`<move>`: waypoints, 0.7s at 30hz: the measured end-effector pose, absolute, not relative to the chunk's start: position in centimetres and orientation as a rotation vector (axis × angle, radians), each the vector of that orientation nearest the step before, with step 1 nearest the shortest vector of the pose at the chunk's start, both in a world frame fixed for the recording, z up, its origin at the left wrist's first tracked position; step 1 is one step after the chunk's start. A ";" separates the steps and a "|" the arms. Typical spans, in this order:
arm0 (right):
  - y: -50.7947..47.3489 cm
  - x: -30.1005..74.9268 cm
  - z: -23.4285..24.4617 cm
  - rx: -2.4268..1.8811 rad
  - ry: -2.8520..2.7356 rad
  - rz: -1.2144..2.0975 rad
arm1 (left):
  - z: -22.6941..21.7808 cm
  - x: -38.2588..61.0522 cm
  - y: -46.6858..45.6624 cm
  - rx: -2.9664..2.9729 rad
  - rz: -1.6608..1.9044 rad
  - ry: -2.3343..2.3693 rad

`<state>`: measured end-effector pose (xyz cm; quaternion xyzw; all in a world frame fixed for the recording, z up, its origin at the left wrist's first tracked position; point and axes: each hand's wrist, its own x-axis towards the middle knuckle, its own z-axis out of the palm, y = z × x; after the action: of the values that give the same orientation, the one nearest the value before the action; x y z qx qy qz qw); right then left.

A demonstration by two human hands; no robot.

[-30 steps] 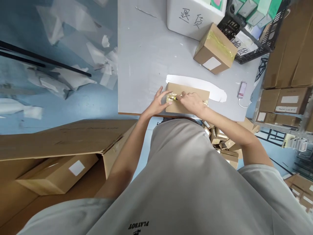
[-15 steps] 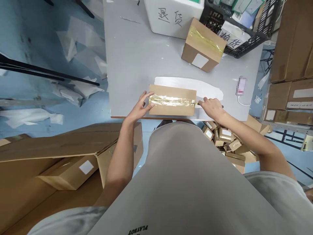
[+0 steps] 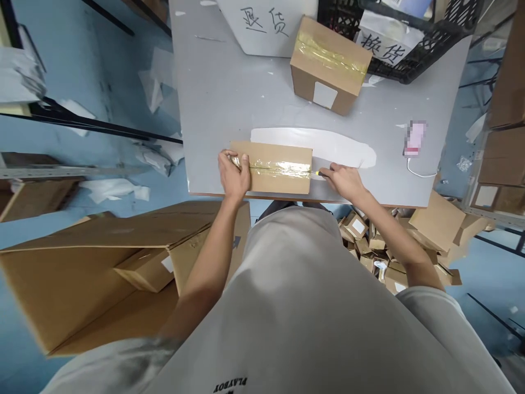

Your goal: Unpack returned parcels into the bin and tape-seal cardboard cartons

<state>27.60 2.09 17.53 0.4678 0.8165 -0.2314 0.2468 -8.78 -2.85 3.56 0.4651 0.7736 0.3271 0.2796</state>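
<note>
A flat cardboard box [image 3: 279, 167] with yellowish tape along its top lies at the near edge of the grey table [image 3: 229, 87]. My left hand [image 3: 234, 174] grips the box's left end, fingers curled over it. My right hand [image 3: 343, 180] rests just past the box's right end, closed on a small yellow-tipped tool [image 3: 319, 173] whose tip touches the end of the tape line.
A taped box [image 3: 328, 68] with a white label stands further back. A white foam bin [image 3: 266, 24] and a black crate [image 3: 394, 38] sit behind it. A phone [image 3: 415, 138] with a cable lies at the right. Large cartons [image 3: 102, 262] stand left, small boxes [image 3: 381, 246] right on the floor.
My right hand slid with the tool from the box's left end along the tape to beyond its right end. My left hand went from fingers spread to gripping the left end.
</note>
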 end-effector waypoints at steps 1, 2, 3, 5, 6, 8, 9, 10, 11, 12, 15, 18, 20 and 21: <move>2.0 28.0 17.4 1.280 2.241 -0.673 | 3.6 -8.4 -3.0 1.268 0.883 2.105; 1.9 28.5 17.2 1.289 2.257 -0.716 | 3.6 -8.2 -3.2 1.281 0.890 2.122; 1.7 29.0 16.9 1.306 2.275 -0.760 | 3.5 -8.2 -3.4 1.285 0.898 2.128; 1.2 30.3 16.1 1.370 2.319 -0.856 | 3.4 -9.0 -3.6 1.275 0.920 2.122; 0.9 31.0 15.5 1.423 2.344 -0.912 | 3.3 -9.6 -3.6 1.266 0.936 2.113; 0.3 32.1 13.8 1.587 2.375 -1.061 | 3.0 -11.2 -3.4 1.247 0.981 2.090; 0.1 32.4 12.7 1.697 2.364 -1.161 | 2.9 -12.0 -3.4 1.238 1.003 2.084; -0.2 32.5 11.4 1.825 2.326 -1.279 | 2.7 -12.8 -3.3 1.230 1.018 2.084; -0.5 32.3 10.2 1.963 2.252 -1.414 | 2.6 -13.5 -3.2 1.224 1.027 2.092; -0.7 31.9 8.9 2.098 2.140 -1.561 | 2.5 -14.2 -3.1 1.219 1.029 2.105; -1.5 29.1 6.0 2.404 1.653 -1.925 | 2.1 -15.5 -3.0 1.208 1.037 2.128; -2.1 25.3 4.9 2.529 1.297 -2.109 | 1.5 -16.4 -3.3 1.186 1.076 2.110; -2.4 23.0 5.0 2.564 1.211 -2.200 | 1.1 -16.9 -3.5 1.168 1.088 2.120; -2.5 21.9 5.1 2.576 1.192 -2.232 | 0.9 -17.3 -3.5 1.163 1.086 2.133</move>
<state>21.94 -2.47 5.14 0.6938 0.3211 -0.6012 -0.2326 -17.26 -3.54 0.94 0.4245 0.7786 0.3963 0.2378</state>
